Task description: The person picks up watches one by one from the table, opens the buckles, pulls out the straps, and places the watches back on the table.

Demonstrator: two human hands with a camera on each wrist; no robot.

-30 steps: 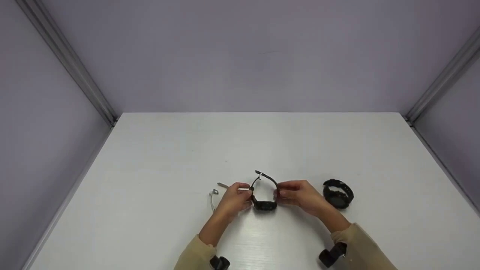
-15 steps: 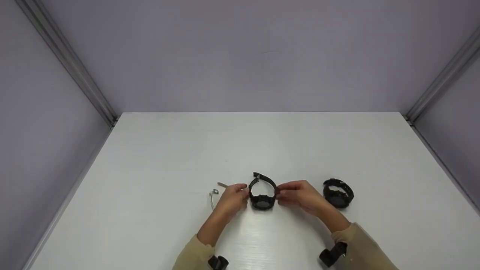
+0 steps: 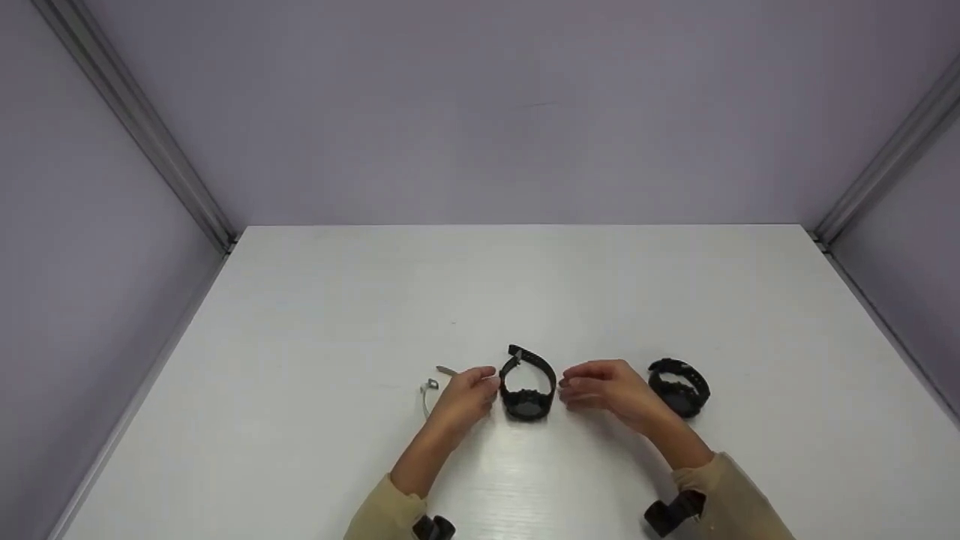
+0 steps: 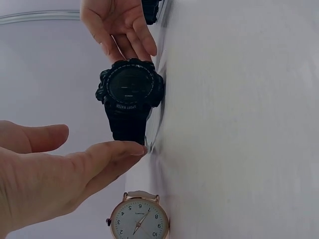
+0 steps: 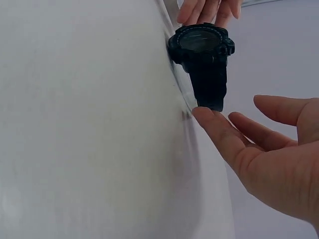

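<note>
Both hands, left hand (image 3: 466, 397) at 9 o'clock and right hand (image 3: 604, 390) at 3, flank the black watch (image 3: 528, 394) on the table (image 3: 315, 337), fingers relaxed and spread, holding nothing.

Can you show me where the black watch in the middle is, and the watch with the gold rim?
black watch (image 4: 130, 89), left wrist view, on its round dark face.
gold-rimmed watch (image 4: 138, 221), left wrist view, on its white dial.

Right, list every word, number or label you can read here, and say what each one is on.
"SPORT WATCH", small and only just legible: on the black watch between the left hand and the right hand, below its dial.
"9", "8", "10": hour numerals on the white dial of the rose-gold watch.
The second black watch: too small to read.
</note>
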